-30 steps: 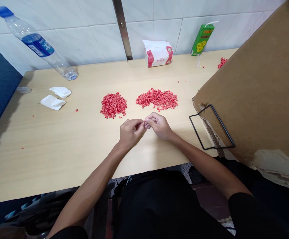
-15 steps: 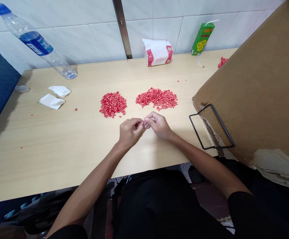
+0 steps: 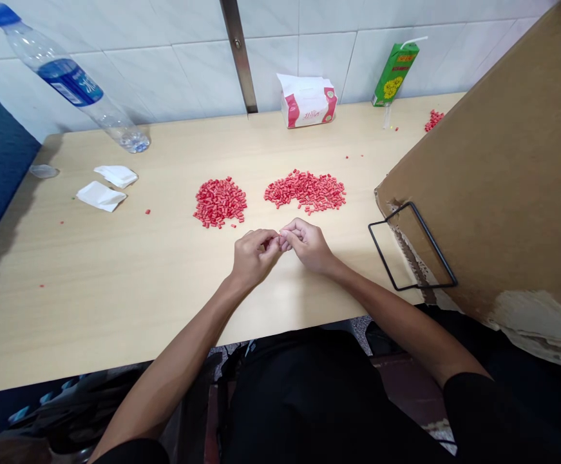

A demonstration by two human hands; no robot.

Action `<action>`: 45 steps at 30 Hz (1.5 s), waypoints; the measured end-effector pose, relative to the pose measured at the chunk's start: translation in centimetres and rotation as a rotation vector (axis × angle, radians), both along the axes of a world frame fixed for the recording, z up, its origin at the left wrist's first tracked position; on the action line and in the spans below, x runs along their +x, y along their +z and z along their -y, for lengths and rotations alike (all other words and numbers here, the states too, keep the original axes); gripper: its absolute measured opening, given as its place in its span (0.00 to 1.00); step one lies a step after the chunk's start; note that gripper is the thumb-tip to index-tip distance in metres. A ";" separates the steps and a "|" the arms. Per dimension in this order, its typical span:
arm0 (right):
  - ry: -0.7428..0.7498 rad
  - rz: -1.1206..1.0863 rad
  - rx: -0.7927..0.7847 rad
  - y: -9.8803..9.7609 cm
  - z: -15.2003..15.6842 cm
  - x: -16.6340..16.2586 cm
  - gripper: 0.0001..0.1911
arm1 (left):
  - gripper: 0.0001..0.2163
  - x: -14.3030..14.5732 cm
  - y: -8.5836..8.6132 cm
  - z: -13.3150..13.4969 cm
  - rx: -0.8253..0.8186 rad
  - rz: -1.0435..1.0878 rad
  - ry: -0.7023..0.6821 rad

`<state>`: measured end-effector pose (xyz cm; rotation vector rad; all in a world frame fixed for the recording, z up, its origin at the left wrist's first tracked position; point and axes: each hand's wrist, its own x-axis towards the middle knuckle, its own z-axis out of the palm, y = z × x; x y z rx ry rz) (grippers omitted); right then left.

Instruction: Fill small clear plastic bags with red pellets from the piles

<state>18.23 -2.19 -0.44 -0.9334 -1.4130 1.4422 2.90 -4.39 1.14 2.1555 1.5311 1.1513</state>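
Note:
My left hand (image 3: 255, 256) and my right hand (image 3: 308, 245) meet fingertip to fingertip over the near side of the table. Both are closed in a pinch. A trace of red shows between the fingertips, most likely a small red piece like those in the piles, but the fingers hide nearly all of it. Beyond my left hand lies a rounded pile of small red cylindrical pieces (image 3: 219, 202). A wider pile of the same red pieces (image 3: 305, 191) spreads out just past my right hand.
A pale wooden table (image 3: 116, 283) carries a clear bottle (image 3: 70, 80), folded tissues (image 3: 101, 196), a tissue pack (image 3: 309, 103) and a green drink carton (image 3: 395, 74). At right stands a cardboard sheet (image 3: 493, 161) with a black wire frame (image 3: 432, 245). More red pieces (image 3: 433, 120) lie behind.
Almost nothing differs. The view has shifted very slightly, while both hands keep the same fingertip-to-fingertip pinch and the piles look the same.

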 end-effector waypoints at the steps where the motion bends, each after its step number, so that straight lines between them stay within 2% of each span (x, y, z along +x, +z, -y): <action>1: -0.004 -0.002 0.001 0.0 0.0 0.0 0.10 | 0.07 0.0 0.0 0.0 0.008 -0.002 0.000; 5: -0.026 -0.024 -0.005 0.0 0.1 -0.2 0.10 | 0.07 0.1 -0.1 0.0 0.008 0.010 0.009; 9: -0.047 -0.059 -0.035 0.0 -0.1 -0.1 0.14 | 0.06 0.1 -0.2 0.1 -0.034 0.080 0.034; 14: -0.001 -0.140 -0.074 0.1 -0.6 0.3 0.18 | 0.07 -0.2 -0.3 0.1 -0.039 0.143 0.008; 20: 0.051 -0.138 -0.089 0.1 -0.9 0.6 0.21 | 0.07 -0.3 -0.3 0.0 -0.088 0.227 0.018; 28: 0.114 -0.144 -0.076 -0.1 -0.9 0.7 0.20 | 0.07 -0.5 -0.5 -0.2 -0.203 0.390 -0.008; 45: 0.128 -0.137 -0.068 0.0 -0.8 0.7 0.19 | 0.05 -0.4 -0.5 -0.3 -0.224 0.422 -0.009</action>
